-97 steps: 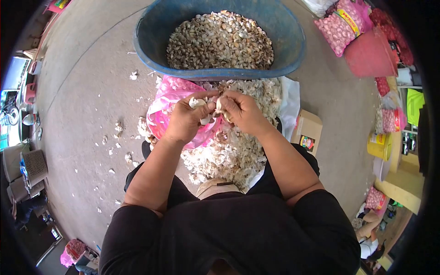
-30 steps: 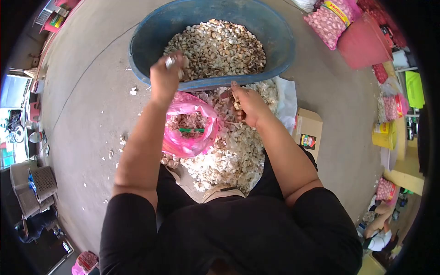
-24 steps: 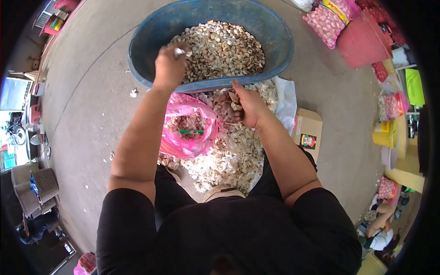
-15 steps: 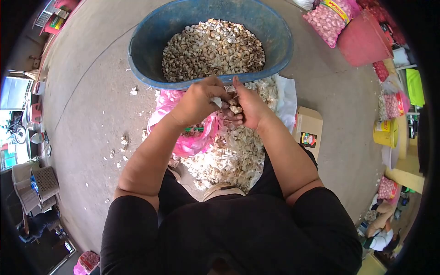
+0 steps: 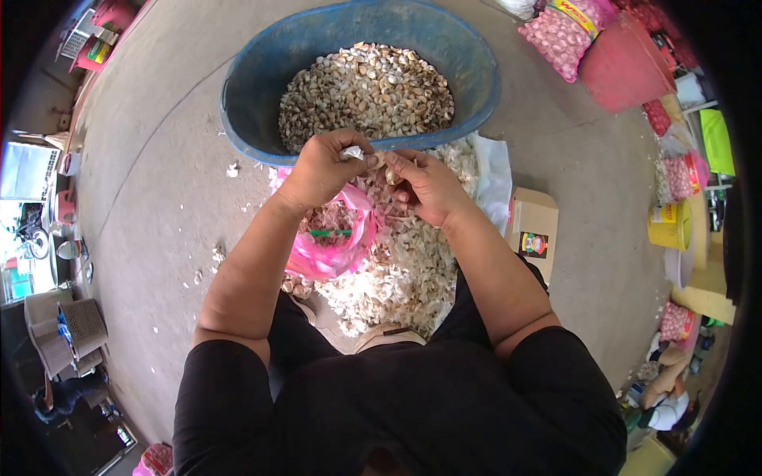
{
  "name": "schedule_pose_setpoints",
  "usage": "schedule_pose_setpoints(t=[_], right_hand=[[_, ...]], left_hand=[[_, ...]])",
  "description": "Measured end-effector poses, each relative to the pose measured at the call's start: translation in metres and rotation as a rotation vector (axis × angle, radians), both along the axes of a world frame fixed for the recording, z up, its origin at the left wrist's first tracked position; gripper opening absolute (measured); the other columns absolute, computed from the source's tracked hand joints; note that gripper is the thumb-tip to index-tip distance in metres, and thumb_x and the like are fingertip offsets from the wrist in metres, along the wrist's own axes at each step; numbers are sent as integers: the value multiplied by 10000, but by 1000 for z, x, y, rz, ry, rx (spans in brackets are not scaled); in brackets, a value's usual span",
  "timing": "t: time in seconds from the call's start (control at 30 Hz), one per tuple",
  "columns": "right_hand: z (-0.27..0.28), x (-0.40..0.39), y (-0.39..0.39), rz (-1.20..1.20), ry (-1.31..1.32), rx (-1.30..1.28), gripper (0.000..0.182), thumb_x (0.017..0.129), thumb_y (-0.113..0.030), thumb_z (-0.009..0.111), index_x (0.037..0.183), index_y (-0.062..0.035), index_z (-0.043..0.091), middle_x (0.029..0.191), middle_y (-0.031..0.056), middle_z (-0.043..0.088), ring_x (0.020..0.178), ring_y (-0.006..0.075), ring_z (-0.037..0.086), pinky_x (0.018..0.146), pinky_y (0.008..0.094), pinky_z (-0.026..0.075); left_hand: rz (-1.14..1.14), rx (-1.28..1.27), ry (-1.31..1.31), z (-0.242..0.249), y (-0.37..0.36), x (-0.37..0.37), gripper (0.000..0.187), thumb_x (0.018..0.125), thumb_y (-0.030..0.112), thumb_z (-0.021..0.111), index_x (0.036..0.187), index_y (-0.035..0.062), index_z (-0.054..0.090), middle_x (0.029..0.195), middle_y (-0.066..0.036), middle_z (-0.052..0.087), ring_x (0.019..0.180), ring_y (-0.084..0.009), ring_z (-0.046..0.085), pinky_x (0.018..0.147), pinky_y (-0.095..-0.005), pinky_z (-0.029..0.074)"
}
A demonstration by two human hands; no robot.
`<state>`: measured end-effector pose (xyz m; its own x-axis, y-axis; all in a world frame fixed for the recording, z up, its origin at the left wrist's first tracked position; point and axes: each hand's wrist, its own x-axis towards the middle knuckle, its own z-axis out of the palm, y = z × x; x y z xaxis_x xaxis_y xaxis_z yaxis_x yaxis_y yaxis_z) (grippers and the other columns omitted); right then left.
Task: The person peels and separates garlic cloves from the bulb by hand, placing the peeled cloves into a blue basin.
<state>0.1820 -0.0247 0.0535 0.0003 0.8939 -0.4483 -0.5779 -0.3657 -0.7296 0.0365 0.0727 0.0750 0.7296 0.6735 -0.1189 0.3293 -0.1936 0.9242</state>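
My left hand [image 5: 324,168] is closed in a pinch, with a small white piece [image 5: 352,152] showing between its fingers. Facing it, my right hand [image 5: 429,186] has its fingers curled around garlic [image 5: 390,176]. Between the fingertips of both hands is a pale brownish bit of garlic skin [image 5: 379,159]. Just beyond my hands stands a blue tub [image 5: 238,95] holding a heap of garlic cloves [image 5: 369,87]. Below them lies a pink plastic bag [image 5: 298,260], open at the top, with reddish skins and a green strip inside. A pile of loose garlic skins [image 5: 397,278] spreads between my legs.
A cardboard box [image 5: 536,210] lies right of the skins, beside a white sheet [image 5: 494,174]. Pink net bags of garlic [image 5: 552,40] and a red tub [image 5: 627,67] stand at upper right. A yellow bucket [image 5: 669,230] is farther right; wicker chairs [image 5: 83,321] stand left.
My left hand has shifted slightly left and the right hand's fingers have curled inward, its thumb no longer pointing up. The pink bag's opening shows more fully.
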Motion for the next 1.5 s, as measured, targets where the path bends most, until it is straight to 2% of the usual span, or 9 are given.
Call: schedule_pose_setpoints(t=[0.13, 0.23, 0.27, 0.4, 0.5, 0.63, 1.1, 1.3, 1.5], right_hand=[[-5, 5, -1, -12, 42, -18, 272, 786, -257, 587, 892, -9, 545, 703, 35, 531, 574, 111, 471, 474, 220, 381], [-7, 4, 1, -94, 91, -55, 217, 792, -184, 571, 888, 10, 544, 738, 50, 552, 639, 139, 516, 546, 249, 426], [-5, 3, 2, -92, 97, -26, 201, 792, -164, 564, 887, 13, 544, 749, 59, 558, 661, 150, 530, 573, 265, 437], [-9, 4, 1, 57, -198, 90, 212, 803, -75, 519, 998, 4, 486, 804, 73, 550, 696, 140, 565, 577, 259, 467], [-28, 4, 3, 48, -775, 339, 164, 796, -56, 534, 931, 9, 467, 772, 64, 548, 664, 121, 558, 553, 236, 465], [-9, 2, -1, 32, -662, 234, 133, 789, -61, 556, 841, 3, 451, 724, 47, 543, 610, 91, 535, 512, 211, 438], [-1, 3, -3, -66, -127, 335, 76, 802, -72, 542, 772, -29, 486, 652, 32, 542, 513, 58, 470, 455, 190, 384], [-5, 1, -5, 76, -455, 360, 88, 797, -82, 552, 759, -30, 494, 639, 32, 538, 492, 57, 455, 442, 189, 370], [-4, -6, -9, 4, -51, 352, 78, 789, -58, 554, 748, -37, 491, 633, 5, 523, 511, 34, 443, 453, 176, 362]], left_hand=[[234, 72, 18, 4, 19, 3, 190, 721, 86, 642, 880, 8, 574, 754, -47, 572, 632, -85, 527, 564, -204, 438], [230, 951, -49, -1, 31, 7, 259, 691, 76, 655, 933, 26, 580, 863, -107, 569, 750, -162, 549, 642, -254, 447], [198, 754, -15, -2, 23, 7, 316, 668, 64, 661, 973, 46, 581, 944, -143, 543, 859, -223, 534, 723, -292, 439], [-100, 310, 70, -4, -5, 9, 291, 688, 59, 654, 967, 22, 581, 920, -111, 548, 806, -185, 549, 679, -273, 445], [-25, 23, 88, -11, -14, 7, 263, 704, 73, 654, 941, -14, 578, 872, -88, 568, 725, -138, 556, 621, -233, 441], [213, -623, -237, -12, -25, 3, 229, 718, 78, 650, 901, -27, 560, 766, -78, 592, 678, -123, 558, 587, -220, 445], [356, -862, -615, -26, -41, 1, 153, 757, 57, 595, 883, -13, 542, 782, -73, 582, 693, -157, 563, 617, -276, 467], [299, -754, -441, -10, -42, -3, 183, 754, 54, 596, 912, -23, 546, 811, -92, 589, 707, -161, 570, 612, -273, 467], [327, -793, -611, -20, -49, -6, 194, 738, 52, 616, 903, -27, 552, 802, -95, 589, 701, -161, 569, 605, -258, 463]])
